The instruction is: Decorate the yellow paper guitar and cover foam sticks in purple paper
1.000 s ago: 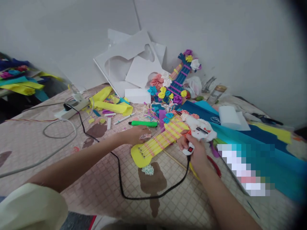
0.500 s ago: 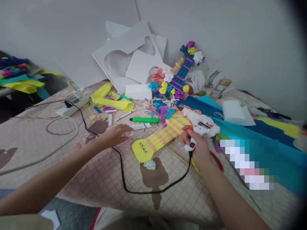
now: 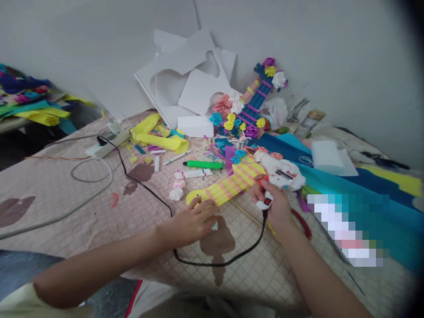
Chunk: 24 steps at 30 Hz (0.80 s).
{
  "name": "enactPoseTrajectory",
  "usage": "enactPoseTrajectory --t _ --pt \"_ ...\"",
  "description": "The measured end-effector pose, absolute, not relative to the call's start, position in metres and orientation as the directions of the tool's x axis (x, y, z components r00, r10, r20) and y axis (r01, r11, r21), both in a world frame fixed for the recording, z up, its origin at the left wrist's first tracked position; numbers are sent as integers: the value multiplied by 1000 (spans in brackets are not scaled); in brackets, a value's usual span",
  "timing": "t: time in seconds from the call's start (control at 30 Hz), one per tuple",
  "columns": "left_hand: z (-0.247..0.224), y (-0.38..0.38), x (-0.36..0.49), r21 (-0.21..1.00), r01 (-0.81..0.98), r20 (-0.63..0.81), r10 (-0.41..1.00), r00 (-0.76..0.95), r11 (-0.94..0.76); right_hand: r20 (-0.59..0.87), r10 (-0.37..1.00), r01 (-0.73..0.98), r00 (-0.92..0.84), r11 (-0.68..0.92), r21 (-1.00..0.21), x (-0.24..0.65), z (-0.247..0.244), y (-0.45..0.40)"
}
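My right hand [image 3: 277, 205] is closed round a white glue gun [image 3: 266, 202] with a red switch, an orange part and a black cord. It is by the body end of a yellow paper guitar neck [image 3: 232, 187] with pink bands and strings. The white guitar body [image 3: 281, 172] bears a black slot and coral paper flowers. My left hand [image 3: 194, 221], fingers apart and bent downward, is over the rounded head of the neck; whether it touches is unclear. A green-speckled crumpled ball [image 3: 214, 226] shows beside its fingers, partly hidden. A white crumpled ball [image 3: 176, 194] lies farther left.
Markers [image 3: 194, 173], a green pen-like tube [image 3: 203, 164] and paper scraps lie behind the neck. A blue flowered guitar [image 3: 255, 101] leans at the back near cut white boards [image 3: 195, 79]. A power strip [image 3: 107, 143] is left; teal paper [image 3: 357, 207] spreads right. The black cord [image 3: 212, 265] loops in front.
My left hand has moved right and nearer, from beside the crumpled balls to over the neck's head and the speckled ball. The white ball is uncovered. My right hand stays with the glue gun.
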<state>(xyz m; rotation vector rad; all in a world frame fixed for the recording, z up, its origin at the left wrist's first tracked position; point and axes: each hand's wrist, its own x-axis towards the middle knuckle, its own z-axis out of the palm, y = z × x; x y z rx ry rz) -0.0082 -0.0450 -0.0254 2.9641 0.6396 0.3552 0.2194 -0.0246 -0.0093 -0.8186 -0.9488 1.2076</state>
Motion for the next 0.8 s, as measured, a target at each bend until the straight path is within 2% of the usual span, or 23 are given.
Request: enactPoseTrajectory --t 0.07,0.13,0.2,0.27,0.33,0.4,0.47,0.57,0.67,0.8 --pt "-24 -44 -6 113 384 195 400 896 -916 163 982 -380 92 186 -906 219 -10 -25" --pt "-21 -45 -9 183 354 218 389 895 -917 169 981 -376 93 192 -907 220 -10 -26" --pt "-16 -48 -14 360 321 267 427 864 -876 171 981 -375 91 193 -907 221 -9 -26" --pt "-15 -51 -19 603 311 288 564 774 -735 169 983 -377 79 186 -907 221 -8 -26" --pt "-18 -53 -25 832 274 245 764 597 -482 164 984 -381 62 176 -908 221 -7 -26" --pt "-24 -53 -30 968 136 137 902 410 -209 153 987 -382 40 156 -911 220 -7 -29" --pt "-30 -51 -34 996 -88 31 953 303 -5 116 993 -377 -17 101 -921 218 -7 -32" --pt "-34 -47 -37 917 -359 -69 956 286 174 64 988 -347 -140 11 -938 217 -9 -38" --pt "-33 -43 -36 846 -471 -105 944 313 251 71 972 -311 -222 -1 -950 215 -12 -42" --pt "-32 -40 -28 805 -535 -101 948 303 257 90 968 -263 -235 26 -965 214 -14 -43"
